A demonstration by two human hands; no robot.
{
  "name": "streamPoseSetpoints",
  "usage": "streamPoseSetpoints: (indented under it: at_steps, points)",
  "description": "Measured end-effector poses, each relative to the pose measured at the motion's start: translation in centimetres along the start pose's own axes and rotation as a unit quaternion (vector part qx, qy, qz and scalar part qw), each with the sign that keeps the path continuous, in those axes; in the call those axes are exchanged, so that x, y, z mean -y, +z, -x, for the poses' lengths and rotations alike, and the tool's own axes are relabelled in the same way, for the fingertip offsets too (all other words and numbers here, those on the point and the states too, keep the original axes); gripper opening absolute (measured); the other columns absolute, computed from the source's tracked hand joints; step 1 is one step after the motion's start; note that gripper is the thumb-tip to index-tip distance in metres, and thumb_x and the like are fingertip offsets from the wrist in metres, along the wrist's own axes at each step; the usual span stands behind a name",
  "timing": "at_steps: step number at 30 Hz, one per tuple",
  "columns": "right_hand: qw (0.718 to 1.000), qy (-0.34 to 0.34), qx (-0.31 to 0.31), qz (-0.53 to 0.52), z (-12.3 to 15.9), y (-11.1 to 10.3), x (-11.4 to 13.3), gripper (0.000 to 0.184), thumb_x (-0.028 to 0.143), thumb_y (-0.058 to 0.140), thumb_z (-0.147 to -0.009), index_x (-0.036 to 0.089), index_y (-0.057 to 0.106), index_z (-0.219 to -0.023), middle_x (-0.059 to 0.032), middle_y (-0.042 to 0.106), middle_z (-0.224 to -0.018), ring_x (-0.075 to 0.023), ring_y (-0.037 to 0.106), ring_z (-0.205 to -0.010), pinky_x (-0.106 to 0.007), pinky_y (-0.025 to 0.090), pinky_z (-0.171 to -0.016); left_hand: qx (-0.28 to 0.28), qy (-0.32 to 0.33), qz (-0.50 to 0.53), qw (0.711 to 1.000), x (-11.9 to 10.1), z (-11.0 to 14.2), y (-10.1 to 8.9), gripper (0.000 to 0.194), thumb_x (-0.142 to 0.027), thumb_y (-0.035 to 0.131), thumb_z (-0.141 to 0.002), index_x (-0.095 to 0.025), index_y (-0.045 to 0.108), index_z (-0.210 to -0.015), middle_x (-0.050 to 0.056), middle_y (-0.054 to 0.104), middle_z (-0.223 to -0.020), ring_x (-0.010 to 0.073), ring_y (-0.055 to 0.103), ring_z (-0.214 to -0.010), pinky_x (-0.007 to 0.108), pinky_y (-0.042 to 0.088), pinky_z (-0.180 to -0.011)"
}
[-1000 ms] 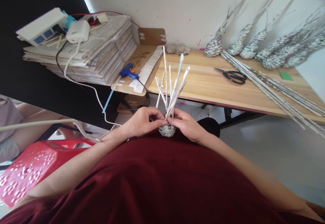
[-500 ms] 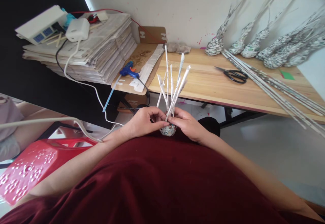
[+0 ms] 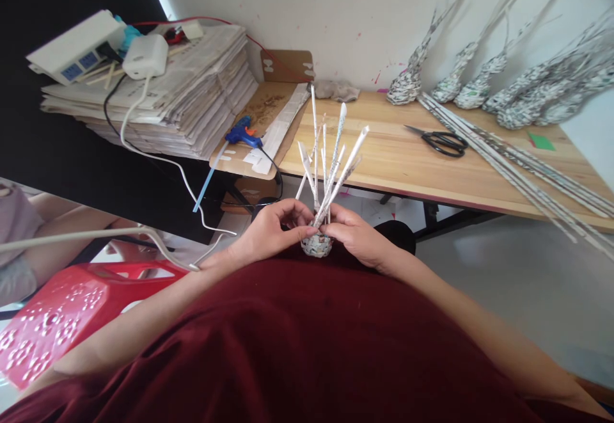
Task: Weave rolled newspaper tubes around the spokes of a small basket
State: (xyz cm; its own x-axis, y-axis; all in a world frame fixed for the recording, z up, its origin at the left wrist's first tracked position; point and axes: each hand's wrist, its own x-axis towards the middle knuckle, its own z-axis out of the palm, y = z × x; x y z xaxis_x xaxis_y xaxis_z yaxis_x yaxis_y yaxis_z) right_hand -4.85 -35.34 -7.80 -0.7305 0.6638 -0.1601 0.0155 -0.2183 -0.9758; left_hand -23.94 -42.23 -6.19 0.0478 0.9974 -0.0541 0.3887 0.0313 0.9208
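Observation:
A small woven paper base (image 3: 316,244) rests against my dark red shirt, with several rolled paper sticks (image 3: 328,151) rising from it and fanning toward the table. My left hand (image 3: 271,231) is closed, its fingertips pinching the sticks just above the weave on the left side. My right hand (image 3: 355,236) is closed on the same piece from the right, thumb and fingers pressed at the foot of the sticks. The two hands almost touch over the base.
A wooden table (image 3: 403,167) carries black scissors (image 3: 442,142), long rolled paper sticks (image 3: 518,167) and woven paper cones (image 3: 407,84) by the wall. A blue glue gun (image 3: 244,135) lies beside a newspaper stack (image 3: 182,96). A red plastic stool (image 3: 62,320) stands at my left.
One stick on the right of the bundle has swung outward to the right. Both hands stay at the base with only slight finger movement.

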Motion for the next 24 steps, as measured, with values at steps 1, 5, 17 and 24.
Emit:
streamPoseSetpoints:
  at_steps: [1,5,17,24]
  points:
    - [1.0,0.002,-0.005,0.001,0.0,0.0,0.0,0.026,0.015,0.059,-0.077,0.022,0.071,-0.099,-0.0001,0.072,-0.095,-0.0197,0.062,-0.093,-0.034,0.048,-0.091,-0.03,0.03,-0.023,0.999,-0.1,0.2,-0.1,0.028,-0.04,0.078,-0.081,-0.016,0.071,-0.093,0.004,0.07,-0.085,0.0149,0.064,-0.077,0.026,0.051,-0.07]
    - [0.999,0.023,-0.018,-0.021,0.1,0.0,-0.1,0.021,0.017,0.061,-0.078,0.021,0.07,-0.097,-0.0016,0.073,-0.094,-0.0196,0.064,-0.09,-0.035,0.048,-0.09,-0.126,0.083,-0.163,0.975,-0.6,1.4,-1.2,0.034,-0.044,0.07,-0.088,-0.017,0.071,-0.067,0.004,0.068,-0.073,0.0146,0.06,-0.069,0.025,0.046,-0.064]
    - [0.996,-0.045,-0.065,0.028,-0.2,-0.2,0.1,0.023,0.028,0.067,-0.087,0.021,0.065,-0.109,-0.0054,0.073,-0.108,-0.0212,0.068,-0.103,-0.037,0.053,-0.091,0.095,-0.002,0.066,0.993,2.3,-1.3,1.3,0.072,-0.045,0.08,-0.079,-0.017,0.048,-0.137,0.013,0.066,-0.13,0.0261,0.064,-0.119,0.04,0.051,-0.102]
    - [0.983,-0.108,-0.111,0.103,-0.6,-1.4,0.2,0.021,0.036,0.067,-0.092,0.023,0.064,-0.108,-0.0059,0.075,-0.107,-0.0219,0.07,-0.098,-0.037,0.056,-0.085,-0.069,-0.018,0.217,0.973,2.3,-1.2,2.2,0.079,-0.033,0.091,-0.068,-0.026,0.033,-0.121,0.003,0.063,-0.11,0.0172,0.072,-0.09,0.036,0.059,-0.085]
